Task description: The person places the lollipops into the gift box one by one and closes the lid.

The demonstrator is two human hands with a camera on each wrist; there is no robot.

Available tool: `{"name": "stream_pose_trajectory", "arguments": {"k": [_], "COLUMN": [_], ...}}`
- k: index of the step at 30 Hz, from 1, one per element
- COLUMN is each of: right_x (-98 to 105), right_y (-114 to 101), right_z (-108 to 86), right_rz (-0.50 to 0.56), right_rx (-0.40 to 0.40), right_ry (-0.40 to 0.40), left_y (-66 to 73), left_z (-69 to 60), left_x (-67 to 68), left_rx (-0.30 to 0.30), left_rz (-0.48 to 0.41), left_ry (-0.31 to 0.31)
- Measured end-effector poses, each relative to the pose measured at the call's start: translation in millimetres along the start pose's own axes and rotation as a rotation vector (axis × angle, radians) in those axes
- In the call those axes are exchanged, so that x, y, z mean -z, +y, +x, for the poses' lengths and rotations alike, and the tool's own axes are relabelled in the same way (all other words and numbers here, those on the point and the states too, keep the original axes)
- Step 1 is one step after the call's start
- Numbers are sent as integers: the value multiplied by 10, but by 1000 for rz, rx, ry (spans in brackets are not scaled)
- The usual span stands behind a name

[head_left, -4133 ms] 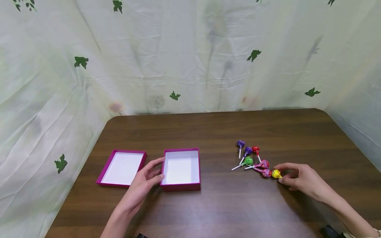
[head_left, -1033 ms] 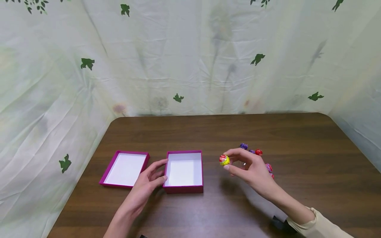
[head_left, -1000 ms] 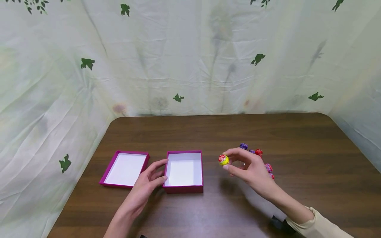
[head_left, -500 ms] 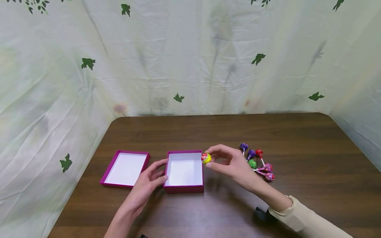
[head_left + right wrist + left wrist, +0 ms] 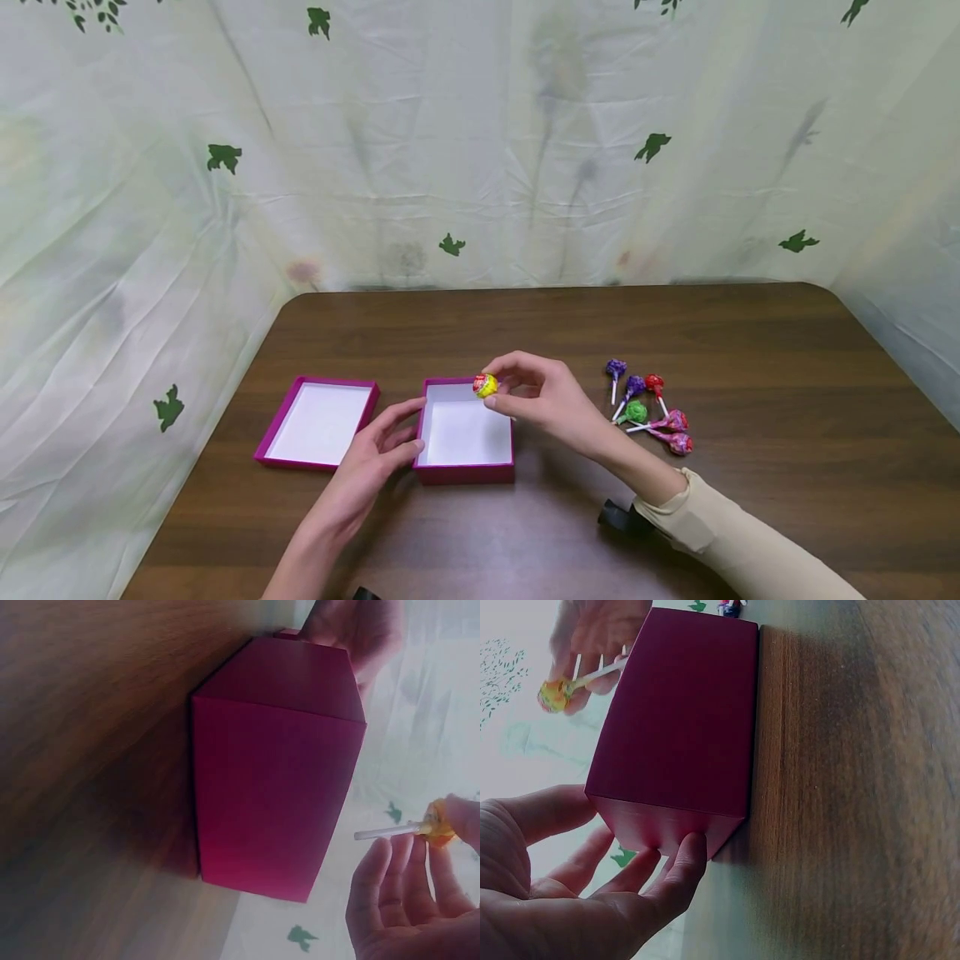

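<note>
In the head view my right hand (image 5: 551,408) pinches a yellow-and-red lollipop (image 5: 484,385) by its wrapped head, above the back right part of the open magenta box (image 5: 465,475). The right wrist view shows the lollipop's white stick (image 5: 382,834) pointing away from the fingers. My left hand (image 5: 375,454) rests its fingertips and thumb against the box's left side. In the left wrist view the fingers (image 5: 686,862) touch the box's side wall (image 5: 675,727). White lining shows inside the box in the head view, with nothing lying in its visible part.
Left of the box lies its magenta lid (image 5: 315,422), white inside facing up. Several lollipops lie in a cluster at the right: purple (image 5: 616,367), red (image 5: 654,382), green (image 5: 636,412) and pink (image 5: 675,419). A pale leaf-patterned cloth (image 5: 480,150) hangs behind the wooden table (image 5: 787,500).
My right hand took the yellow lollipop from the cluster's right side and carried it left, from beside the box to above it. My left hand has stayed at the box's left side.
</note>
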State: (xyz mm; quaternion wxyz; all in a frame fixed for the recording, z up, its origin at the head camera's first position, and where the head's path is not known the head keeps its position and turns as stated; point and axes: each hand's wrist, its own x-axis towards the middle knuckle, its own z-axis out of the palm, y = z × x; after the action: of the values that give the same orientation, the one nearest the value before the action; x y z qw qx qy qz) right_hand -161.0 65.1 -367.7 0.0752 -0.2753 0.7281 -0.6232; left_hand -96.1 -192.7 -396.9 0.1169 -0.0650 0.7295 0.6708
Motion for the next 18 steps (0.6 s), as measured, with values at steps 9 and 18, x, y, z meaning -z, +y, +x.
{"name": "stream_pose_trajectory", "arguments": {"k": [9, 18], "right_x": [-163, -301], "right_y": [-62, 25], "right_z": [125, 222], "right_rz": [-23, -44], "right_rx": [-58, -126], "right_ry": [-57, -110], "left_y": [4, 0], "left_z": [12, 12], "left_x": [1, 4], "left_rx": [11, 16], "left_rz": [8, 2], "left_ry": [-1, -10]}}
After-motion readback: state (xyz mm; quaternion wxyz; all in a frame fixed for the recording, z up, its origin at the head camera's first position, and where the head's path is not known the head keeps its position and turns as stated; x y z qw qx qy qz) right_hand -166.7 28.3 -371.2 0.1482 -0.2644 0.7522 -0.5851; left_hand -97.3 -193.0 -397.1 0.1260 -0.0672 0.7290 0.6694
